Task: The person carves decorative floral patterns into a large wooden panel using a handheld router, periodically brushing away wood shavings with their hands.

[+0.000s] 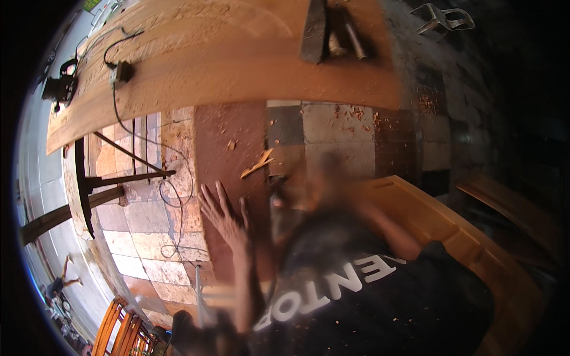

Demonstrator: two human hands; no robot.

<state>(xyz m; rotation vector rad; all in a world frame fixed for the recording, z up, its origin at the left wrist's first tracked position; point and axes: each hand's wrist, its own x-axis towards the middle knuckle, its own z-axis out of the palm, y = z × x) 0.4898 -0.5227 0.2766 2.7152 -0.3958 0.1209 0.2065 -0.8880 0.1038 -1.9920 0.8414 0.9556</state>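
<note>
My left hand (227, 218) lies flat on a reddish-brown board (231, 127), its fingers spread and nothing in them. A pale, splintered piece of wood (257, 164) rests on the board just beyond those fingertips, with a smaller wood chip (231, 144) farther up. To the right of the board, my right hand (330, 178) is smeared by motion, so its fingers and anything in them cannot be made out. A small dark blurred shape (276, 183) shows between the two hands at the board's right edge.
A large wooden slab (237, 71) dusted with shavings spans the far side, bearing dark tools (314, 35) and a corded power socket (122, 72). Right of me is an orange-brown wooden panel (427, 204). The cable (169, 196) loops over the tiled floor; a plastic stool (445, 19) stands far right.
</note>
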